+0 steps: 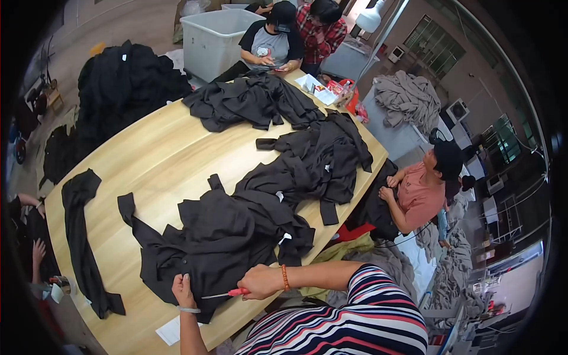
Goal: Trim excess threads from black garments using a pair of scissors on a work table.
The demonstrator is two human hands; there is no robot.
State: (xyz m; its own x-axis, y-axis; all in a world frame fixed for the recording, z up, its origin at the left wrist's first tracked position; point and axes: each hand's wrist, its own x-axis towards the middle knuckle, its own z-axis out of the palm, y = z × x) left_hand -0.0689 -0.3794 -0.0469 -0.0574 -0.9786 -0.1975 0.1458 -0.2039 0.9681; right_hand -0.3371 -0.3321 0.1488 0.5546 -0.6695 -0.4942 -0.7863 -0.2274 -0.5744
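Observation:
A black garment (207,231), probably a shirt with small buttons, lies spread in front of me on the wooden table (160,148). My left hand (184,290) is closed in a pinch on its near edge. My right hand (260,282) grips what look like red-handled scissors (238,291); their thin metal blades point left, toward my left hand, and lie over the garment's near edge. Whether the blades are parted cannot be made out. A white label (284,238) shows on the cloth to the right.
More black garments (319,154) lie across the table's right and far sides. A narrow folded black piece (86,236) lies at the left. White paper (170,331) is at the near edge. Around the table are co-workers (417,195), a grey bin (216,41) and cloth heaps (127,89).

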